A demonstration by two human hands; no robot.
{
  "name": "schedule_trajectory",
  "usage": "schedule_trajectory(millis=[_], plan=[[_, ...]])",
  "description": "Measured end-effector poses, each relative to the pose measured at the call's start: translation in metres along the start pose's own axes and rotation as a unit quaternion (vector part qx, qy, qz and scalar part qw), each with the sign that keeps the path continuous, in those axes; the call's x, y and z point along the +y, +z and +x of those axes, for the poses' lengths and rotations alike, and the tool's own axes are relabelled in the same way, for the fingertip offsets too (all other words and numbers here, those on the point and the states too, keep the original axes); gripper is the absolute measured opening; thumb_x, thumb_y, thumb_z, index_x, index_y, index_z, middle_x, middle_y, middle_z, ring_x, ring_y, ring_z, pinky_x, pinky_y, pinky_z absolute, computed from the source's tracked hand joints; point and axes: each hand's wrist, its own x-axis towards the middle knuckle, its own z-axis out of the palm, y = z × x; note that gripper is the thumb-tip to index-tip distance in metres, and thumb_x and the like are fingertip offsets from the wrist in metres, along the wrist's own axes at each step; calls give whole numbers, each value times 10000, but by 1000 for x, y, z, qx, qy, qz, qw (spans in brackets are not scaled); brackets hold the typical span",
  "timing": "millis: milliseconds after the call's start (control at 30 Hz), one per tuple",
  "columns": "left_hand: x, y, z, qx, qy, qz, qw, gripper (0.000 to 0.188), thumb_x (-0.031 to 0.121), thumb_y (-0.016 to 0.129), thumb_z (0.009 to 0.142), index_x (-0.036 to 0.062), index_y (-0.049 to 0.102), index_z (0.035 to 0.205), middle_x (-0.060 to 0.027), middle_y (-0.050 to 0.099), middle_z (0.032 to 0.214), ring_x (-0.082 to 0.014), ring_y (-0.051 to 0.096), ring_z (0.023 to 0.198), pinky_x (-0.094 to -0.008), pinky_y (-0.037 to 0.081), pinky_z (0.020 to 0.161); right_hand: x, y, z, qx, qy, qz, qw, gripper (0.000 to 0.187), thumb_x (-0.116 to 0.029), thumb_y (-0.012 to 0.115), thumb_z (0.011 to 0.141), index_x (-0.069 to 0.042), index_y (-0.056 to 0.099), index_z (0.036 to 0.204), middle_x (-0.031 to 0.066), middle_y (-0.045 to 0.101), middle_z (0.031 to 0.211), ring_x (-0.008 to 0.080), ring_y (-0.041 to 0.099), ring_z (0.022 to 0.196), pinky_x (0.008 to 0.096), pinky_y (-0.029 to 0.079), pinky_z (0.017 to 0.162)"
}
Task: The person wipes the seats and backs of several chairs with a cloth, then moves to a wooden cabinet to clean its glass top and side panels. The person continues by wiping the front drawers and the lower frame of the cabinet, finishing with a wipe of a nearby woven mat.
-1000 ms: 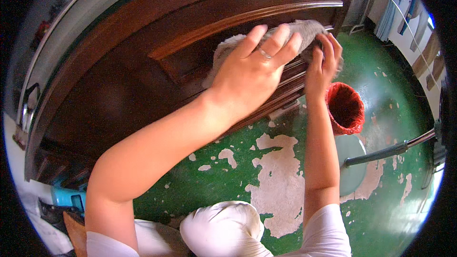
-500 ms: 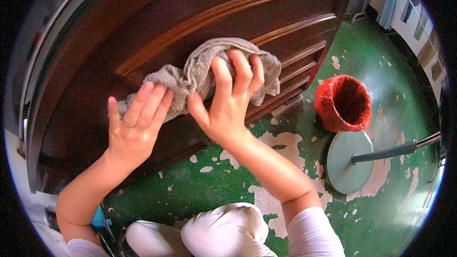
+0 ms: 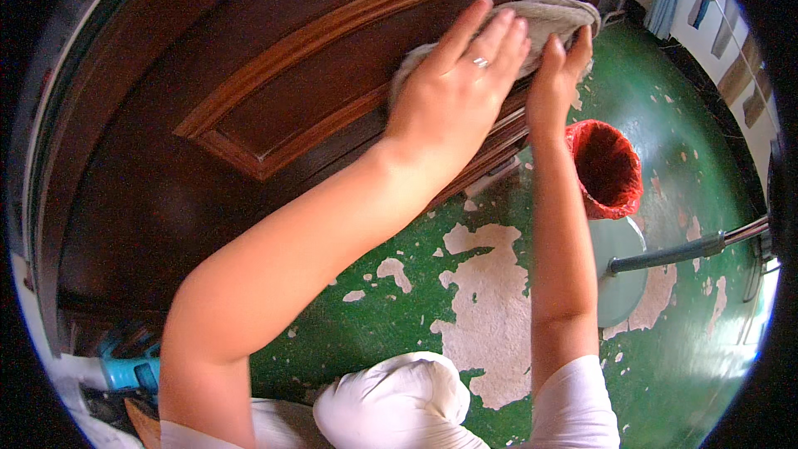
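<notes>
Since half a second ago: both hands and cloth shifted from the middle of the door panel up toward its far corner, the left arm now stretched long across the view.

Item, left hand [image 3: 455, 87]: flat, fingers extended and close together, ring on one finger, palm pressed on the near end of the grey cloth [image 3: 544, 21]; nothing gripped, only pinned.

Item, right hand [image 3: 555, 83]: fingers pointing up, tips resting on the cloth's far edge, just beside the left hand; whether the fingers curl round the fabric cannot be told.

Item, cloth: crumpled, lying against the dark wooden door [image 3: 249, 116] near the top corner of its raised moulding. Long axis runs along the moulding, from the left palm outward past the right fingertips. Cloth sits directly under and beyond both hands; left hand covers more of it.

Item, red bucket [image 3: 607, 170]: on the green floor [image 3: 665, 116] below the cloth, beside the right forearm.

Item, grey disc base with pole [image 3: 619, 270]: below the bucket.
</notes>
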Motion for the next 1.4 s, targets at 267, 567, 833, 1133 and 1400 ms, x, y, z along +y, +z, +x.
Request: schedule_trajectory(millis=[267, 567, 833, 1133, 1400], plan=[[-47, -73, -126, -187, -19, -73, 980, 458, 211, 478, 855, 104, 571, 1291, -29, 453, 1431, -172, 322, 1392, -546, 126, 1146, -108, 6, -140, -171, 4, 2, 985, 630, -295, 689, 709, -35, 476, 1241, 255, 301, 1299, 551, 194, 1313, 649, 150, 1072], [25, -7, -87, -175, 60, -153, 971, 579, 195, 463, 860, 72, 399, 1422, -110, 315, 1520, -251, 260, 1419, -431, 164, 1168, 3, 14, -69, 69, 103, 1, 992, 484, -322, 534, 936, 70, 398, 1186, 217, 390, 1184, 335, 372, 1153, 395, 256, 1057], [32, 2, -80, -122, 56, -210, 969, 538, 119, 482, 832, 88, 473, 1369, -91, 382, 1480, -238, 363, 1360, -420, 279, 1132, 28, 11, -64, 3, 198, 15, 980, 809, -393, 525, 895, 23, 141, 1473, 399, 107, 1471, 505, 149, 1384, 483, 146, 1144], [-21, -49, -198, -221, 73, -116, 966, 411, 167, 509, 829, 102, 609, 1222, -89, 464, 1383, -264, 357, 1358, -471, 212, 1150, -72, 27, -181, -116, 116, -3, 986, 899, -358, 600, 807, -23, 122, 1491, 313, -27, 1532, 483, -5, 1423, 597, 56, 1123], [70, 19, -71, -151, 120, -110, 975, 584, 183, 459, 840, 85, 424, 1415, -54, 298, 1539, -189, 243, 1433, -411, 108, 1185, 96, 5, -72, -32, 164, -69, 984, 768, -350, 428, 959, 112, 63, 1452, 403, -33, 1482, 498, 16, 1406, 477, 53, 1163]])
